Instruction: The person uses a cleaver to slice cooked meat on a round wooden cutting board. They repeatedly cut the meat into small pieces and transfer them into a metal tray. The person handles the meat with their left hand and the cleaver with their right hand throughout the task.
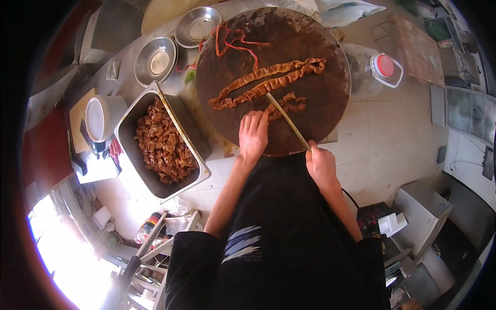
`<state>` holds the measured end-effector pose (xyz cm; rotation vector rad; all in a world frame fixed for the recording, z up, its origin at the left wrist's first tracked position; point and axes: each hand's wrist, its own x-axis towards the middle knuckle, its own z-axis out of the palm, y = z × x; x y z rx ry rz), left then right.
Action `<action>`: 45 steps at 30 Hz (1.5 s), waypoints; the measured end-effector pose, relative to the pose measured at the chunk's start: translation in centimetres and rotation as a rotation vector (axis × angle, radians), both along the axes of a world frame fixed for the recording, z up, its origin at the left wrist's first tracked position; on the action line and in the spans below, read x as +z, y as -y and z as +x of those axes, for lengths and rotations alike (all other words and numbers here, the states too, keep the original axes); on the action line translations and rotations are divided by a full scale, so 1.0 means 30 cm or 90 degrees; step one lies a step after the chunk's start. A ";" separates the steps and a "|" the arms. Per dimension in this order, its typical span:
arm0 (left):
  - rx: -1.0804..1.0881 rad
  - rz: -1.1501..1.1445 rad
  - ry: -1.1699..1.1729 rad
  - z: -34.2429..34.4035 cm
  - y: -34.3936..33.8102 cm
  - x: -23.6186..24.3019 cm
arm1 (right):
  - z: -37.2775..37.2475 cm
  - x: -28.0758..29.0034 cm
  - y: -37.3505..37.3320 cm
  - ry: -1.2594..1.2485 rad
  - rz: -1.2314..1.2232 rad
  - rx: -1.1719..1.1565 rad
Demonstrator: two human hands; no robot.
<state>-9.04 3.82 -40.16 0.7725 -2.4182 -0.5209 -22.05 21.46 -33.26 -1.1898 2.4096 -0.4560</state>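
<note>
The right hand clasps the knife, and the left hand, at the short brown meat strip beside it, its grip unclear, should be well curled.

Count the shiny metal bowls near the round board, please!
2: the first bowl sits just beyond the metal bin; the second bowl is farther away, right by the round board.

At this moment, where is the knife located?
In the head view, the knife slants over the lower half of the round board, its near end in the right hand, the left hand to its left.
</note>
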 end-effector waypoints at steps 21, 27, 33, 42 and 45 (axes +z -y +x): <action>0.043 0.044 -0.058 0.030 -0.029 -0.020 | -0.007 0.116 -0.047 0.040 -0.068 -0.025; 0.057 0.023 -0.076 0.026 -0.026 -0.017 | 0.045 0.032 -0.012 0.003 -0.033 0.019; 0.057 0.004 -0.092 0.028 -0.020 -0.033 | 0.045 0.020 0.059 -0.024 0.010 0.045; 0.062 0.014 -0.097 0.039 -0.025 -0.028 | 0.037 0.032 0.078 0.001 -0.001 0.039; 0.086 0.016 -0.070 0.058 -0.028 -0.015 | 0.046 0.077 0.021 0.040 -0.039 0.002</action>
